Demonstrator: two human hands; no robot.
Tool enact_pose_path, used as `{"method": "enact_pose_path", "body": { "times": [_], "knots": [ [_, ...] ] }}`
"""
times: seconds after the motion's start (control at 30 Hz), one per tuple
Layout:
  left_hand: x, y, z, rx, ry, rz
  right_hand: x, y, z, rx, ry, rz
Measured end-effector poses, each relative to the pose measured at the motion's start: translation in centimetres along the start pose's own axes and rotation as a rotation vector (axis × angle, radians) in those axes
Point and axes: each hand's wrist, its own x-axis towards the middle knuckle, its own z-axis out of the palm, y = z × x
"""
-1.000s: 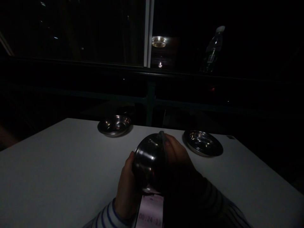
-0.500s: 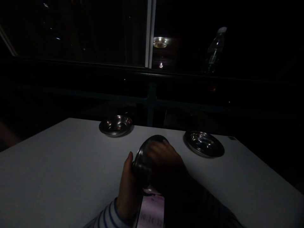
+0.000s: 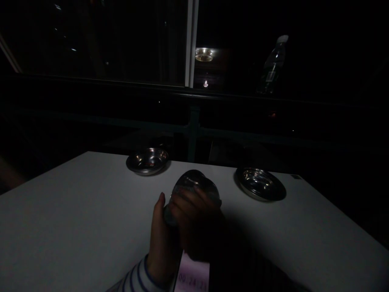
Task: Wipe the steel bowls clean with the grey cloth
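Of two hands point(image 3: 162, 239), the right point(image 3: 199, 221) has crossed one bowl point(image 3: 190, 178), two dishes point(image 3: 147, 161) point(image 3: 260, 184) beyond.

Phone point(image 3: 194, 269): "00:24:2", last digit blurred

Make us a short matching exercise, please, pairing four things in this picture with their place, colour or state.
1. Phone
2. Bottle
3. Table
4. Held bowl

A. White, with two other bowls resting on it
B. Between the left hand and right hand
C. Beyond the table, with a pale cap
D. Screen lit, showing digits

Pairs: 1-D, 2-C, 3-A, 4-B
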Motion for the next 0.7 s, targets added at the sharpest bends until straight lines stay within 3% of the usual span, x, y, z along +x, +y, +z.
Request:
{"method": "enact_pose_path", "body": {
  "times": [0.1,0.3,0.43,0.53,0.7],
  "knots": [
    [0.3,0.6,-0.2,-0.028,-0.051,0.040,-0.9,0.0,0.9,-0.051,0.051,-0.116],
    [0.7,2.1,0.1,-0.012,-0.173,-0.080,-2.3,1.3,1.8,-0.173,0.066,-0.341],
    [0.7,1.8,-0.2,0.008,-0.256,-0.081,-2.4,1.4,1.6,-0.194,0.039,-0.312],
    [0.7,0.8,-0.7,-0.005,-0.234,-0.127,-2.2,1.2,1.2,-0.146,-0.032,-0.235],
    [0.4,-0.7,-1.0,-0.040,-0.218,-0.005,-1.5,0.9,0.2,-0.082,-0.009,-0.166]
  ]
}}
